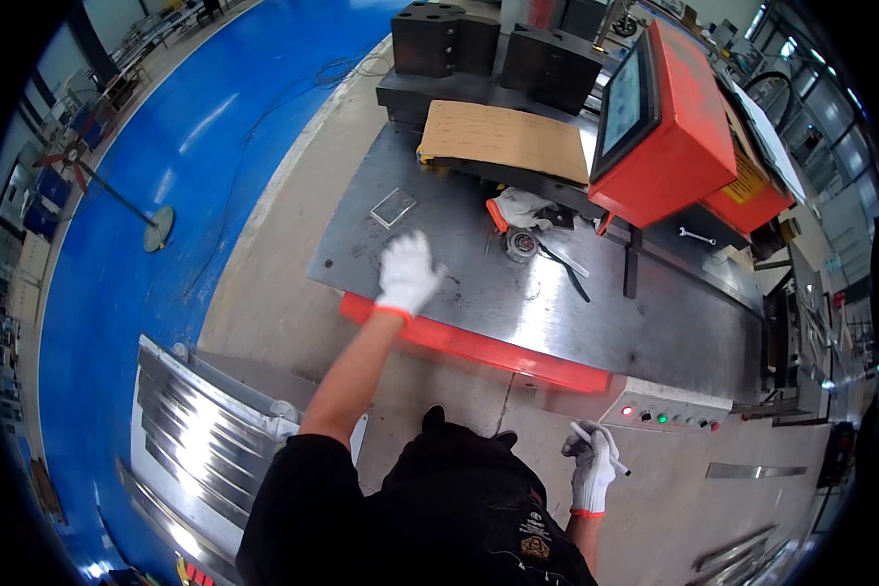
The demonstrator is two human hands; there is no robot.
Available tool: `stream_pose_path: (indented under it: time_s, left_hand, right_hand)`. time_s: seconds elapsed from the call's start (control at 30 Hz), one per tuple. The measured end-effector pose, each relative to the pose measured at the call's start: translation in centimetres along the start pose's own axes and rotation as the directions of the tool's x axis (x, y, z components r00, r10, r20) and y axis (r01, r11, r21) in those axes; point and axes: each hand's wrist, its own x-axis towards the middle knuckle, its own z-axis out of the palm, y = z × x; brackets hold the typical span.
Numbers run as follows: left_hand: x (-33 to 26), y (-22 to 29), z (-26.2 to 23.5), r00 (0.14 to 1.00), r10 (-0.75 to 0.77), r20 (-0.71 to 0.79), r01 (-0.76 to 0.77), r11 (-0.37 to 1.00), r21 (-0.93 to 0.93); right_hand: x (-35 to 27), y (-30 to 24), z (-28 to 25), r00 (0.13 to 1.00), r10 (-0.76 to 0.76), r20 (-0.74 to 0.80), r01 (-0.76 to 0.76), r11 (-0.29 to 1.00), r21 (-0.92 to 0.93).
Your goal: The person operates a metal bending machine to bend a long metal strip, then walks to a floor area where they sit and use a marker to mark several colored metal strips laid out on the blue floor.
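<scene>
White pen (618, 466): in the right hand (590, 471), gloved fingers wrapped around it, off the tabletop and below the control strip (662, 418) with its lit buttons.

Largest first. Steel tabletop (679, 344) fills the middle; the left hand (408, 276) is over its near-left part, gloved fingers spread, nothing grasped. Contact with the steel: cannot tell. Red console (669, 127) at right; cardboard sheet (506, 137) at the back. Small rectangular piece (394, 208) lies just beyond the left fingertips.

Risks (judgement): a loosened grip could drop the pen to the floor, since cotton gloves dull feel. Raising the right hand carelessly might knock a button. A forward sweep of the left could shove the rectangular piece toward the table's left edge.
</scene>
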Motion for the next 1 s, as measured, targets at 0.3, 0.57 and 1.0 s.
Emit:
stream_pose_path:
  time_s: [0.3, 0.57, 1.0]
  left_hand:
    - [12.4, -7.4, 1.2, 0.984, -0.162, 0.072, 0.162, 0.987, 0.000]
    - [9.5, -3.3, 0.1, 0.936, 0.124, 0.330, -0.088, 0.989, -0.120]
    - [6.3, -2.7, 1.4, 0.958, 0.039, 0.285, 0.046, 0.957, -0.285]
  right_hand:
    - [-2.5, 1.1, -2.1, 0.962, -0.025, -0.273, 0.058, 0.992, 0.115]
    - [-2.4, 1.3, -1.7, 0.941, -0.010, -0.337, 0.059, 0.989, 0.134]
    - [-0.5, 0.9, -0.2, 0.980, -0.048, -0.192, 0.073, 0.989, 0.126]
